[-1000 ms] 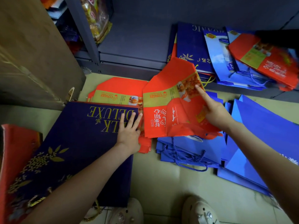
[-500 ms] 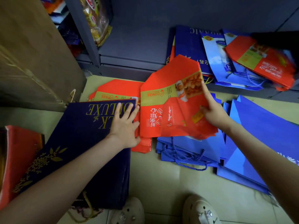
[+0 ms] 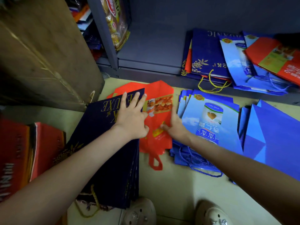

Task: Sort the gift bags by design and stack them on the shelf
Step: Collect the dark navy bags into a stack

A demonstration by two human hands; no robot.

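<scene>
Left hand (image 3: 131, 118) is flat, fingers spread, pressing the navy bags (image 3: 97, 122) at lower left. The red bag (image 3: 155, 143) lies mid-frame between both hands, long axis pointing toward the shelf (image 3: 151, 62). Right hand (image 3: 176, 129) is on its right edge, can't tell if it's pinching.

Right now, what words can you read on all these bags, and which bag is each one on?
"LUXE", upside down, its start under the left hand: navy floor bag.
"GANIC", upside down, start hidden: navy shelf bag.
Chinese characters on the light blue bag: too small to read.
Labels on the red box and snack pack: blurred.
</scene>
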